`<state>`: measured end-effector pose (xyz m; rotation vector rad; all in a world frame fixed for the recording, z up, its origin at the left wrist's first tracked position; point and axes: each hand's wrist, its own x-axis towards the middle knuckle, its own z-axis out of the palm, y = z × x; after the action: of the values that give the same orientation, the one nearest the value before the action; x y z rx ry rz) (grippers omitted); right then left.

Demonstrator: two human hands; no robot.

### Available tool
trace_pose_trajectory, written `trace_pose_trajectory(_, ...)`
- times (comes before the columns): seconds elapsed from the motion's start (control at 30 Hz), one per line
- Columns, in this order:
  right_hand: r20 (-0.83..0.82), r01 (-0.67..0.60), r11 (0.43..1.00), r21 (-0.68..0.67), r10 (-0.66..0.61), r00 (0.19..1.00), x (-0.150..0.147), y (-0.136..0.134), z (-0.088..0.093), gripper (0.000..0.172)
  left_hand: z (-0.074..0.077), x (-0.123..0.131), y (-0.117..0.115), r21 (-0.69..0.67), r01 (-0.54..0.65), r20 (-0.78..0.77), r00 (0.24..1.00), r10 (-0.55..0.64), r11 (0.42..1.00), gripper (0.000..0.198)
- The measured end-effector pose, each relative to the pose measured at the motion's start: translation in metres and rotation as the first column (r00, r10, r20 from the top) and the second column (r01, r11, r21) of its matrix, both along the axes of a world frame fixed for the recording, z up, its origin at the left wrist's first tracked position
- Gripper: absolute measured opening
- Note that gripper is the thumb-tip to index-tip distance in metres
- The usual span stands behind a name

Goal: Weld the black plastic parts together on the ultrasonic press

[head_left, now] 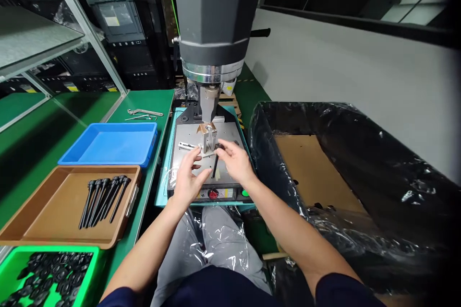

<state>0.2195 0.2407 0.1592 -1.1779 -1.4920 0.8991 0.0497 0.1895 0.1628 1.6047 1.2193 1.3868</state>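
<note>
Both my hands rest on the metal base plate (187, 165) of a press machine (212, 19). My right hand (236, 160) is closed in a pinch on a thin black rod (215, 168) that hangs down from a small metal fixture block (208, 136) under the machine's horn. My left hand (187, 177) hovers just left of the block, its fingers spread and reaching toward it, holding nothing that I can see.
On the green bench to the left lie a blue tray (108, 144), a brown tray (54, 206) with several black rods (104, 194), and a green bin (14, 264) of small black parts. A cardboard box lined with black plastic (342, 163) stands at right. Tools (144, 114) lie behind the blue tray.
</note>
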Motion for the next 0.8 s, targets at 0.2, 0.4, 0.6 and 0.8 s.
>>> trace_pose_trajectory(0.2, 0.152, 0.071, 0.987, 0.142, -0.092, 0.984, 0.006, 0.081, -0.009, 0.036, -0.032, -0.037, 0.000, -0.164, -0.141, -0.003, 0.990, 0.143, 0.976, 0.043)
trace_pose_trajectory(0.4, 0.166, -0.045, 0.994, 0.098, 0.028, 0.986, -0.003, 0.112, -0.014, 0.031, -0.071, -0.063, -0.028, -0.325, -0.153, 0.132, 0.970, 0.205, 0.933, 0.037)
trace_pose_trajectory(0.6, 0.083, -0.046, 0.998, 0.035, 0.043, 0.996, -0.013, 0.129, -0.016, 0.033, -0.094, -0.067, -0.043, -0.350, -0.162, 0.112, 0.971, 0.213, 0.923, 0.036)
trace_pose_trajectory(0.8, 0.141, -0.027, 0.998, -0.064, 0.036, 0.989, -0.009, 0.134, -0.015, 0.042, -0.101, -0.076, -0.047, -0.333, -0.169, 0.067, 0.977, 0.202, 0.928, 0.034)
